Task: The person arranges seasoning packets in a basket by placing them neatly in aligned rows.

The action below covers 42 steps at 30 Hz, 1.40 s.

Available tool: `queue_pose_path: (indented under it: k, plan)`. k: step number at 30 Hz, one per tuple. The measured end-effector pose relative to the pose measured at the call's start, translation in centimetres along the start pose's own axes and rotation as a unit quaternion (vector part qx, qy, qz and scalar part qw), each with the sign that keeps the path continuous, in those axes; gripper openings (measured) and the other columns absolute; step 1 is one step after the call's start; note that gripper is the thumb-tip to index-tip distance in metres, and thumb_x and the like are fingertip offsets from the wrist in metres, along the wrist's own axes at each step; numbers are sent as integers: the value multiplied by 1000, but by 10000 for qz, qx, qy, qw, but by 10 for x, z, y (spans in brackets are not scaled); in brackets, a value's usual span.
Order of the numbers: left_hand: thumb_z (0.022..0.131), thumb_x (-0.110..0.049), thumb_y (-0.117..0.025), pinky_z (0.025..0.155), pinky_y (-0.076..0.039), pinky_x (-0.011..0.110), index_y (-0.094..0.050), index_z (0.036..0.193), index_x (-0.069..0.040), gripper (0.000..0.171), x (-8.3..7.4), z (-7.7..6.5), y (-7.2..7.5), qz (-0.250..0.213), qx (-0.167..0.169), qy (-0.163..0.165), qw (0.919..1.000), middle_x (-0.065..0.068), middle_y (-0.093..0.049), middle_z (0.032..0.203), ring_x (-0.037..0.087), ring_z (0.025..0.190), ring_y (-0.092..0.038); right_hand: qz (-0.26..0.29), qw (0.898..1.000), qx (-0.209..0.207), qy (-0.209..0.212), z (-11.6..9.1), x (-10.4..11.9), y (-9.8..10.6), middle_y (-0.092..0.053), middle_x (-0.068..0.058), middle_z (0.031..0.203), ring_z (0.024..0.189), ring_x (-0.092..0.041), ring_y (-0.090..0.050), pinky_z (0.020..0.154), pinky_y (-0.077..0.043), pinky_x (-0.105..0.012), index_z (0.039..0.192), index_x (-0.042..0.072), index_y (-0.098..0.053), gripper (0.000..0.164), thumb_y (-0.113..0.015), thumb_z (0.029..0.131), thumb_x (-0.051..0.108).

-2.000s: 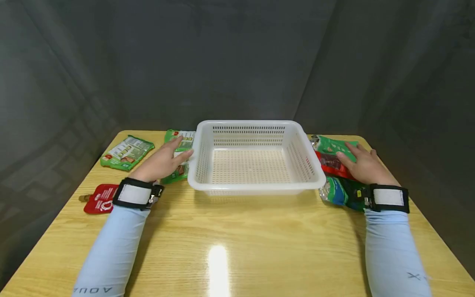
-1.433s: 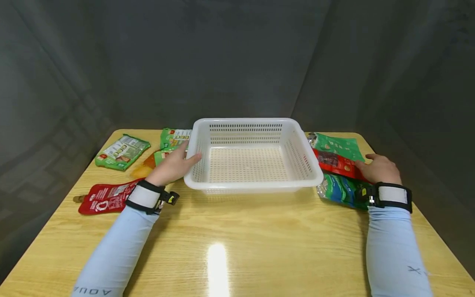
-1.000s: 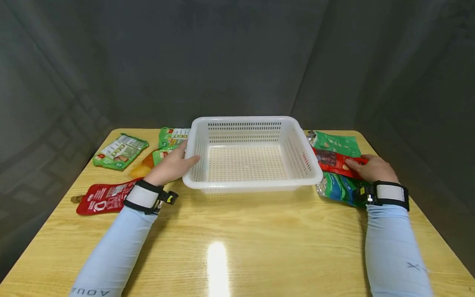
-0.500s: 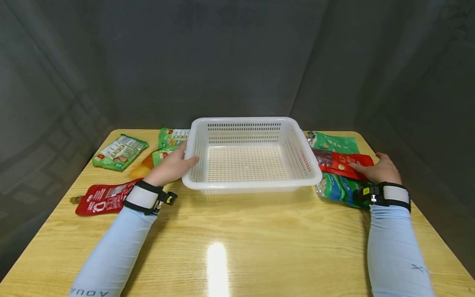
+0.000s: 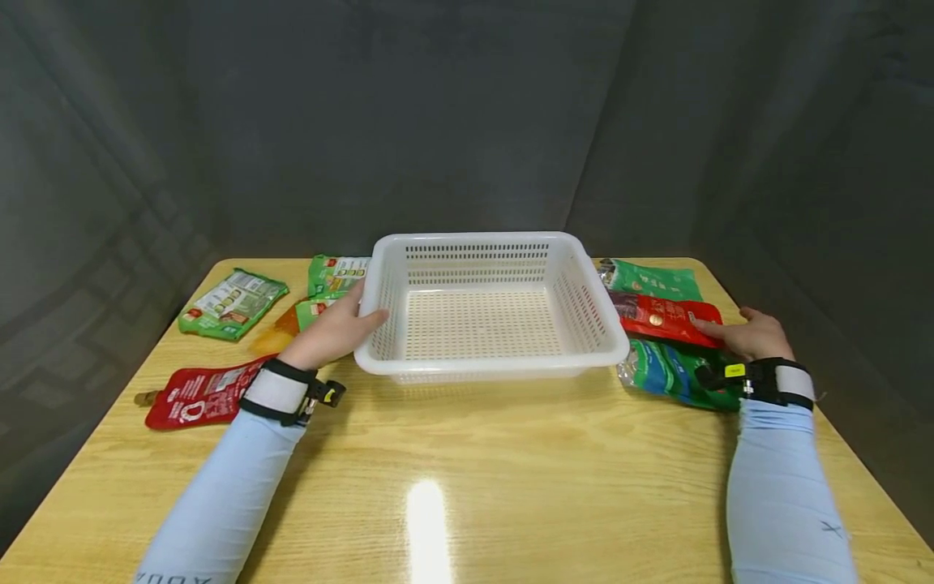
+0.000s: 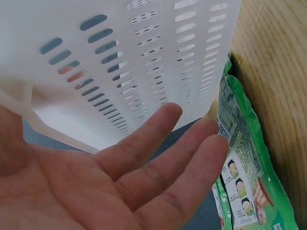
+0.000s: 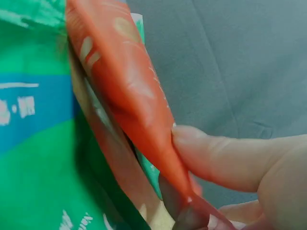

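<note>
A dark curtain (image 5: 409, 122) rises close behind the far edge of the wooden table (image 5: 525, 470), whose grain runs wide and open toward the person between the two sleeves. Near that far edge sits a white slotted basket (image 5: 496, 363), its side rims hiding the inner ends of packets on both flanks, so room to shift it lies mainly on the near side. At its right, a green-and-blue packet (image 5: 667, 371) lies nearest, the red packet (image 5: 660, 318) next, and a green packet (image 5: 653, 281) farthest. Leftward, a red pouch (image 5: 197, 397) lies near the table's side edge. The right hand (image 5: 753, 334) pinches the red packet's outer edge between thumb and finger. The left hand (image 5: 334, 328) straddles the basket's left rim, thumb inside, the other fingers extended loosely outside below the wall; whether their tips touch it, I cannot tell.
</note>
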<state>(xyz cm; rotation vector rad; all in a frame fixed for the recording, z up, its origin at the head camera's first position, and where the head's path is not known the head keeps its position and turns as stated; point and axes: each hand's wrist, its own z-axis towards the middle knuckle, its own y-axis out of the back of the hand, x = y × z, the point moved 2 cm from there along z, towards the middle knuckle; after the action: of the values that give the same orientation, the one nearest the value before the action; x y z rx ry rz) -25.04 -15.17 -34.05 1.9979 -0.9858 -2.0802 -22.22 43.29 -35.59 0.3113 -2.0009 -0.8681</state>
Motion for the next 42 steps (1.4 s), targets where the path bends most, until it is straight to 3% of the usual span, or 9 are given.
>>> queue_pose_path:
  k: [6, 10, 13, 15, 18, 21, 31, 38, 42]
  plan:
    - [105, -20, -49, 80, -56, 51, -5, 160, -13, 71, 2, -1, 1, -63, -12, 2, 10000, 27, -46, 141, 41, 109, -62, 438, 9989, -135, -75, -8, 8, 5, -17, -29, 158, 127, -45, -32, 95, -47, -41, 157, 5, -15, 100, -56, 89, 64]
    - [105, -19, -49, 80, -56, 50, -5, 160, -13, 71, 3, -1, 2, -94, -7, 4, 10000, 27, -45, 141, 41, 109, -62, 1357, 9904, -213, -152, -16, 17, 11, -49, -11, 139, 107, -22, -53, 74, -52, -22, 157, 9, -28, 104, -68, 78, 66]
    - [105, -19, -49, 81, -56, 51, -5, 160, -13, 70, 3, -2, 2, -98, -10, 2, 10000, 27, -45, 141, 41, 109, -62, 2515, 9668, -431, -108, -24, 26, 16, -61, 6, 105, 80, -9, -61, 57, -49, -20, 140, 23, -55, 86, -81, 65, 58]
    - [105, -19, -49, 81, -55, 51, -5, 160, -12, 70, 3, -2, 2, -92, -10, -10, 10000, 27, -46, 141, 41, 109, -62, 3295, 9419, -639, 112, -30, 34, 18, -61, 9, 96, 73, -7, -61, 52, -45, -19, 121, 26, -65, 67, -89, 61, 48]
    - [105, -19, -48, 81, -55, 51, -5, 160, -12, 70, 2, -1, 2, -84, -7, -43, 10000, 27, -46, 141, 41, 109, -62, 4063, 9072, -880, 646, -41, 48, 16, -62, 4, 110, 82, -10, -61, 55, -48, -15, 109, 23, -73, 54, -93, 61, 37]
    - [105, -19, -48, 82, -55, 51, -5, 160, -13, 70, 2, -1, 2, -89, 5, -56, 9999, 27, -46, 141, 40, 109, -63, 4363, 8860, -983, 1225, -50, 63, 9, -58, -1, 120, 94, -13, -59, 63, -54, -16, 114, 16, -75, 54, -92, 65, 30]
    - [105, -20, -49, 82, -56, 50, -6, 160, -13, 70, 5, 1, 3, -116, 8, -4, 9999, 26, -46, 141, 39, 108, -63, 4155, 8902, -585, 1772, -58, 92, -26, -50, -4, 140, 113, -20, -55, 71, -53, -19, 137, 16, -59, 74, -85, 71, 39]
    - [105, -20, -49, 83, -55, 51, -6, 160, -15, 70, 6, 3, 3, -125, 6, -31, 9999, 26, -44, 143, 39, 110, -62, 3464, 9181, -14, 1925, -51, 101, -57, -39, -3, 154, 133, -36, -43, 93, -47, -40, 152, 26, -40, 78, -77, 84, 39]
    - [105, -21, -49, 83, -55, 51, -5, 160, -15, 71, 7, 3, 4, -149, 45, -30, 9999, 26, -44, 143, 39, 111, -62, 3857, 9035, -69, 1866, -46, 104, -67, -37, -1, 155, 135, -32, -40, 108, -34, -50, 152, 26, -35, 68, -69, 94, 32]
